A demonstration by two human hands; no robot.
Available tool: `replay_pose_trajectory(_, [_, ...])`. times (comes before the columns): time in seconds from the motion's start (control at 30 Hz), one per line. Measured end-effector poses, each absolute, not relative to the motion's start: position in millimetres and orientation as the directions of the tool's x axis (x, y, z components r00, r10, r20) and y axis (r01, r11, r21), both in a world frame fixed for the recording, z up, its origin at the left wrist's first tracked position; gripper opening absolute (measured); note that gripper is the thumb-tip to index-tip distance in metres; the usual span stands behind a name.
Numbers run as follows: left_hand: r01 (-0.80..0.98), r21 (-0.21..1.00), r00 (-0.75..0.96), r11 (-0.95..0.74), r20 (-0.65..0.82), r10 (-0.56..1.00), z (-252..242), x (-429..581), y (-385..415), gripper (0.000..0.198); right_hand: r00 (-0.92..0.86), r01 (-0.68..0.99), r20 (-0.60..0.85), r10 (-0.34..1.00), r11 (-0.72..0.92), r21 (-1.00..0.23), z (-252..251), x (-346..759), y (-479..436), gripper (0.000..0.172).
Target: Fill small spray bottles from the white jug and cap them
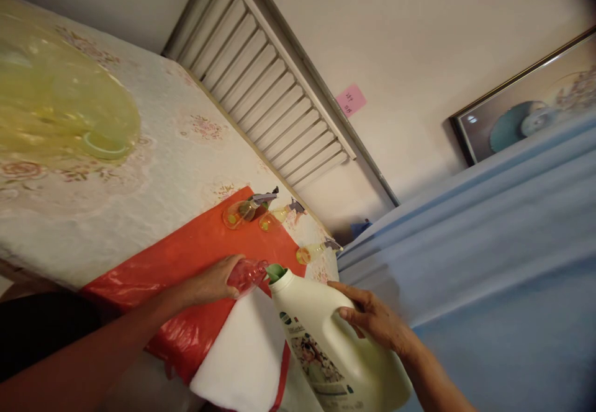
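My right hand [372, 319] grips the handle of a large pale-green detergent jug [335, 344]. The jug is tilted, and its uncapped green spout touches or nearly touches the mouth of a clear pinkish bottle [248, 277]. Around that bottle's body my left hand [218, 283] is closed, holding it on its side over the red plastic sheet [186, 257]. Whether liquid is flowing between them I cannot tell. Spray bottles with dark trigger heads lie or stand on the sheet: one spray bottle [239, 214], a second spray bottle [274, 218] and a third spray bottle [307, 253].
A large transparent yellow bag [69, 102] rests on the floral tablecloth [172, 151]. A white cloth [242, 350] with red edging hangs at the front. Behind the table is a white slatted rail [274, 83]. Blue curtain [488, 232] hangs at the right, near a framed picture [526, 114].
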State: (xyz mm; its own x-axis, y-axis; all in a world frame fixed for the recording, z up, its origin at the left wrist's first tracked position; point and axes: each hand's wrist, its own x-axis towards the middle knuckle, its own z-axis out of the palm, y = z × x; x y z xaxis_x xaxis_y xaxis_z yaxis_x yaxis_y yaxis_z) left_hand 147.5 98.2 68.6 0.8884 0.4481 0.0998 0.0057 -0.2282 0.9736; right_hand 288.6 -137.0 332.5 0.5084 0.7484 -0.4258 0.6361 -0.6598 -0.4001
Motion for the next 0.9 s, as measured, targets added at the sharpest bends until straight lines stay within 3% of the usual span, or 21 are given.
replay_pose_trajectory(0.67, [-0.046, 0.977, 0.894, -0.207, 0.133, 0.429, 69, 147, 99, 0.070, 0.518, 0.631, -0.437, 0.736, -0.673, -0.386, 333, 290, -136, 0.075])
replay_pose_trajectory(0.9, [-0.059, 0.984, 0.891, -0.171, 0.129, 0.435, 91, 137, 95, 0.049, 0.510, 0.637, -0.435, 0.742, -0.666, -0.388, 333, 290, -137, 0.074])
